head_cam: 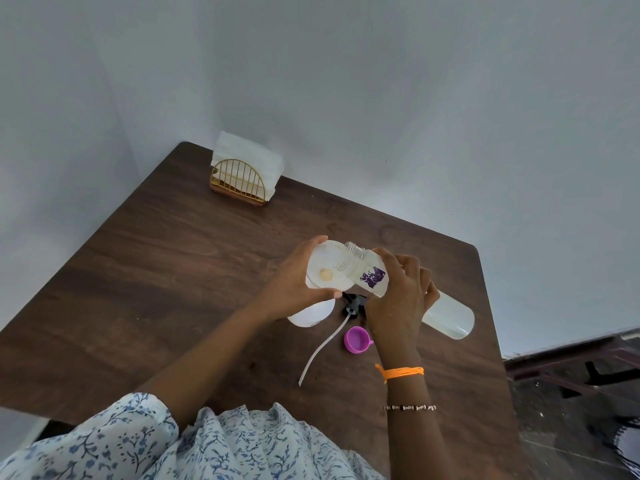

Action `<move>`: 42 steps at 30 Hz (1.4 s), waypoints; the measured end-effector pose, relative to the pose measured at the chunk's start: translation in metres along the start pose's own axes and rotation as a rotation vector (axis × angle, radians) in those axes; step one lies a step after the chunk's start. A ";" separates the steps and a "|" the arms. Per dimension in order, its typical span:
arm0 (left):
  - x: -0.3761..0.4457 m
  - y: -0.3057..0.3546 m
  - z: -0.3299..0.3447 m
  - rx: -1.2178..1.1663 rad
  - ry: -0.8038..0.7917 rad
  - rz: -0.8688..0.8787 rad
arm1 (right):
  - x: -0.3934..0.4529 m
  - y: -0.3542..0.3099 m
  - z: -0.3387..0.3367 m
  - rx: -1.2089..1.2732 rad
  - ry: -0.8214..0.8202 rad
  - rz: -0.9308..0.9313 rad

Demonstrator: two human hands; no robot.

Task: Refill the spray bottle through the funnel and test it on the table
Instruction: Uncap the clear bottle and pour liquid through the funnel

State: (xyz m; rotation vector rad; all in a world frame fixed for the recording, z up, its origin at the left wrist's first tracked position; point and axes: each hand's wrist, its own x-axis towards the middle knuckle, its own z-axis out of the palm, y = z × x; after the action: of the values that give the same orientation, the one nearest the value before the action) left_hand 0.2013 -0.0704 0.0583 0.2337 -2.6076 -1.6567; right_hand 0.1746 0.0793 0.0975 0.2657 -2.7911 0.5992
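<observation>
Left grip: closed around the white funnel.
Right grip: clasping the tilted refill bottle, mouth over the funnel.
Table: sprayer head, purple cap.

purple label, print unreadable

Left hand and right hand raised, each grip closed.

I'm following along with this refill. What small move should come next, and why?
Probably tip the refill bottle a little further: its open mouth already sits over the funnel, which the left hand steadies, and the right hand holds the bottle only slightly tilted.
</observation>
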 end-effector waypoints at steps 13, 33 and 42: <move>0.001 -0.002 0.001 0.010 0.002 0.000 | -0.001 -0.002 -0.003 -0.003 -0.013 -0.001; 0.004 -0.006 0.003 0.013 0.005 -0.001 | 0.000 -0.003 -0.007 0.004 -0.049 0.021; 0.003 -0.005 0.004 0.013 0.010 -0.006 | 0.001 -0.003 -0.006 -0.007 -0.051 0.022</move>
State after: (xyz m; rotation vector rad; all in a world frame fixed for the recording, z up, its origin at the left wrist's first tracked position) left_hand 0.1984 -0.0698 0.0520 0.2498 -2.6136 -1.6358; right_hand 0.1760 0.0793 0.1038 0.2531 -2.8473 0.5964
